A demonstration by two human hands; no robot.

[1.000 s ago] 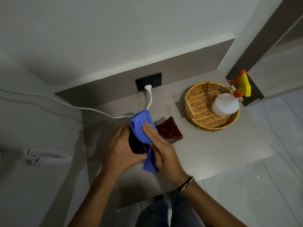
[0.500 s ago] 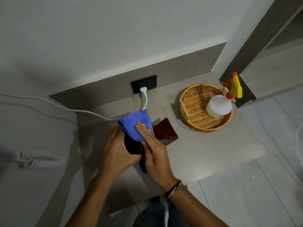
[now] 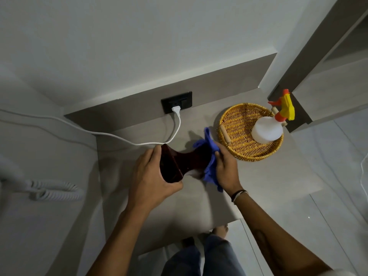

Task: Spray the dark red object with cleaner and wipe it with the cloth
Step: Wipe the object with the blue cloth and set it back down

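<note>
Left hand [image 3: 151,176] clamps the dark red object [image 3: 180,163] by its near end, tipped sideways over the table [image 3: 258,182] to expose its base. Right hand [image 3: 227,166], fingers closed on the blue cloth [image 3: 210,156], rubs that end. Spray bottle [image 3: 267,130] parked in the basket [image 3: 235,124] at two o'clock.

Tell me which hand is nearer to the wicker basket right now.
Right. The right hand, pressing the blue cloth, sits just beside the wicker basket; the left hand holds the dark red object at its far end.
</note>
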